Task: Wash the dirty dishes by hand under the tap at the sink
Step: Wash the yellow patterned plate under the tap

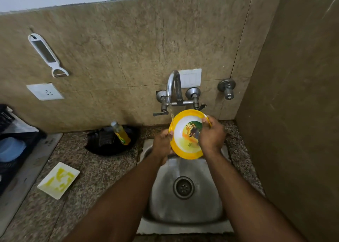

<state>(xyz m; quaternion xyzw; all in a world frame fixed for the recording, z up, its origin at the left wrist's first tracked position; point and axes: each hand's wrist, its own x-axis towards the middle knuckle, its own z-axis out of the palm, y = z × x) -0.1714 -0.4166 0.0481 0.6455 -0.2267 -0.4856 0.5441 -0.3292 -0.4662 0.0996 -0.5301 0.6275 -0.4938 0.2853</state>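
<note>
Your left hand (162,142) grips the rim of a round yellow-rimmed plate (185,142), tilted above the steel sink (185,205) under the running tap (171,87); your right hand (211,133) curls over its opposite edge.

Yellow-rimmed white bowl (187,142) with a picture over the steel sink (185,208); left of it, yellow-smeared white plate (58,180)

Two hands hold a round yellow-rimmed plastic plate (187,134) tilted under the running chrome wall tap (171,87), above the steel sink (185,201): left hand (162,143) gripping its left edge, right hand (211,134) gripping the right rim.
</note>
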